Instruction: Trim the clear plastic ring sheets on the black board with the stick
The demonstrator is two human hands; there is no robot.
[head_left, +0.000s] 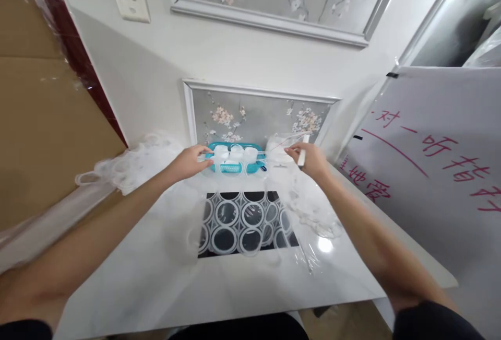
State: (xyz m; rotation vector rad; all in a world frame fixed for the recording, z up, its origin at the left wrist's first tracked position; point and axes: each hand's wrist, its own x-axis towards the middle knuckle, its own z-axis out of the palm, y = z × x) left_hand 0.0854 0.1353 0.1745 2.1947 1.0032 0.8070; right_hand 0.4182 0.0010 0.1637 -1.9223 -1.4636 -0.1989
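At the left end of a blue plastic basket (224, 168) is my left hand (191, 161), thumb and fingers apart beside the white pieces. Several rounded white pieces (251, 155) sit in and over the basket. Thin pale strands run from them toward my right hand (311, 158). That hand is closed round a slim white stick-like tool (302, 153), its thumb and forefinger pinched together by a thin strand. Pale translucent rings (224, 239) lie on a black rectangle (247, 224) nearer to me, some overlapping.
A heap of white loops (143, 160) lies at the left by a cardboard box (35, 100). Clear plastic bags and loops (309, 201) spread over the white marbled table (156, 277) at the right. A whiteboard (442, 126) with red writing stands on the right; a wall is behind.
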